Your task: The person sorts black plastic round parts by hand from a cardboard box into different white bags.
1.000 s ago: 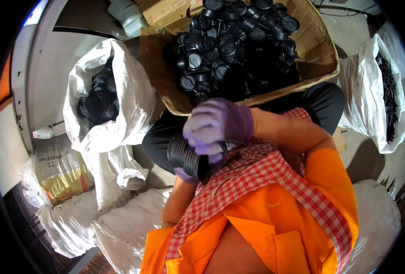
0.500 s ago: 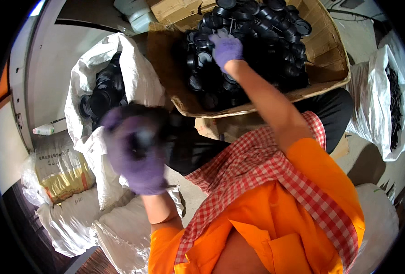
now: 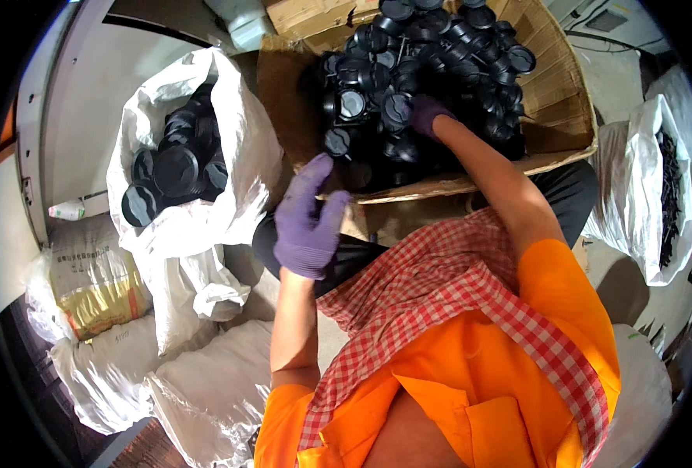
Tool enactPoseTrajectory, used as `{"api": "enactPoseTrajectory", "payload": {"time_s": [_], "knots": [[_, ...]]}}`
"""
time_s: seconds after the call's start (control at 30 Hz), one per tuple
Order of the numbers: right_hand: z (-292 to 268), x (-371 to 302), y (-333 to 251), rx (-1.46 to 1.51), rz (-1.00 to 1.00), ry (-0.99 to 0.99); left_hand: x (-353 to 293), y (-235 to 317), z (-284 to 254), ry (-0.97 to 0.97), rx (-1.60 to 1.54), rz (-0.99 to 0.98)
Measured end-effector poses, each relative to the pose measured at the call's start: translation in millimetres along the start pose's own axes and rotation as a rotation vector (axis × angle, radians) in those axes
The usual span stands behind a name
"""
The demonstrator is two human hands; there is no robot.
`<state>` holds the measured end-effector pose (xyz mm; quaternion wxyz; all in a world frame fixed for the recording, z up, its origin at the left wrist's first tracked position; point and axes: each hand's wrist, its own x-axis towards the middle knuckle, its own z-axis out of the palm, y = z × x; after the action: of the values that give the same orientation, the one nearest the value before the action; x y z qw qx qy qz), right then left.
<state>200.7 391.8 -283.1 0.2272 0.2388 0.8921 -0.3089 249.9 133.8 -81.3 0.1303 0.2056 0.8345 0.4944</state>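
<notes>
Black caps [image 3: 431,62] piled in cardboard box [image 3: 564,86] at top centre, box resting on person's lap; right hand [image 3: 428,115], purple glove, reaches into pile, fingers down among caps, cannot tell whether it grips one; left hand [image 3: 308,222], also purple-gloved, hovers just in front of box's near edge, fingers spread, palm empty, touching nothing; white sack [image 3: 205,179] to person's left, mouth open, holds more black caps; second white bag [image 3: 658,195] on right with dark parts inside; yellow printed sack [image 3: 96,292] lower left, more white sacks below it; person wears orange shirt, red checked cloth.
</notes>
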Motion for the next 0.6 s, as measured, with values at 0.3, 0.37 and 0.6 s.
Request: {"api": "enactPoseTrajectory", "payload": {"time_s": [0.3, 0.37, 0.6], "knots": [[-57.6, -151.0, -7.1, 1.450, -0.121, -0.302, 19.6, -10.4, 56.1, -0.331, -1.192, -0.614], [-28.4, -150.1, -0.9, 0.608, -0.399, 0.162, 8.8, -1.3, 59.1, -0.389, -1.062, -0.624], [-33.4, -203.8, 7.6, 0.293, -1.073, 0.044, -7.8, -6.6, 40.7, -0.604, -0.663, -0.636]]}}
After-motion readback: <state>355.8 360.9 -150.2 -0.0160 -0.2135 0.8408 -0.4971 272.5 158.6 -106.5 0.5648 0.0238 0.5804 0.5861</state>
